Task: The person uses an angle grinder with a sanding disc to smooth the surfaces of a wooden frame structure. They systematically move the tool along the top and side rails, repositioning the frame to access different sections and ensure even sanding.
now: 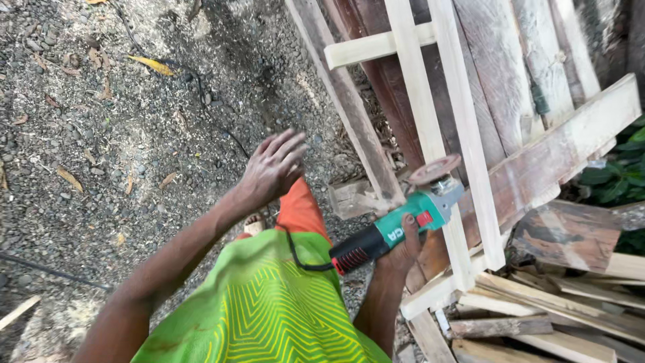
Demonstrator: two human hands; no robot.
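My right hand [402,249] grips a green and black angle grinder [390,232] by its body. Its worn sanding disc [435,169] faces up, close to a pale wooden slat of a light wood frame [463,134]. My left hand [274,166] hangs in the air with its fingers spread, holding nothing, above the gravel. The grinder's black cord [299,259] runs back over my green and yellow patterned shirt [262,302].
Grey gravel [121,134] with sawdust and dry leaves covers the left. Old dark planks [497,81] lean behind the frame. Loose wood offcuts [551,316] pile at the lower right. Green leaves [618,175] show at the right edge. My foot [254,224] shows below.
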